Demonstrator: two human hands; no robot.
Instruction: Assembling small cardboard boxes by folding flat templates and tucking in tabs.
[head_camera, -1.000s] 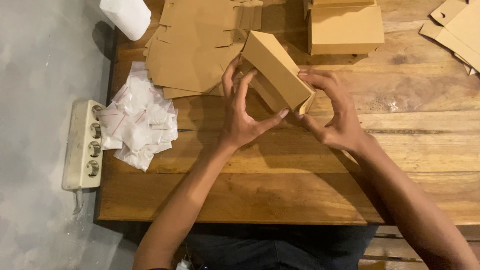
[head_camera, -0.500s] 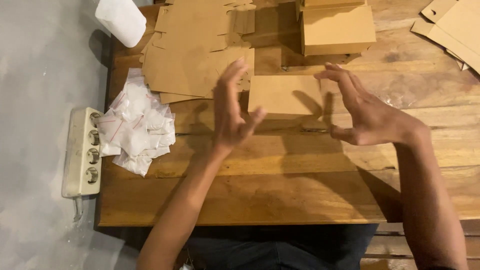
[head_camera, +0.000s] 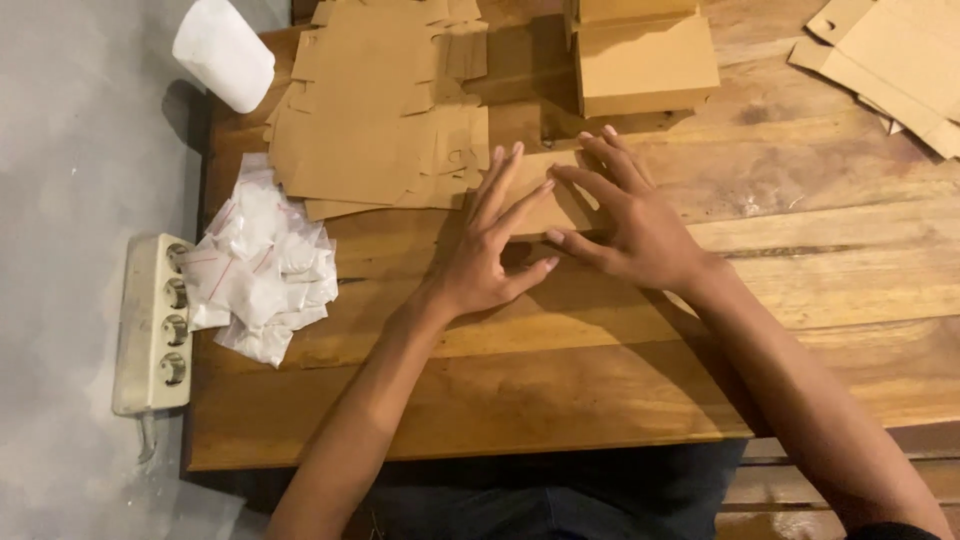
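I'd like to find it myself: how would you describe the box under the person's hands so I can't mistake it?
On the wooden table, look between the pile of flat cardboard sheets and the stack of boxes at the far edge. The small brown box lies just nearer. Unlike its neighbours, it has both hands on it: left hand, right hand.

A second ago I held the folded cardboard box (head_camera: 545, 200) tilted up between my hands. Now it lies flat on the worktop (head_camera: 600, 380), and my left hand (head_camera: 490, 255) and right hand (head_camera: 625, 215) press down on it, fingers spread.
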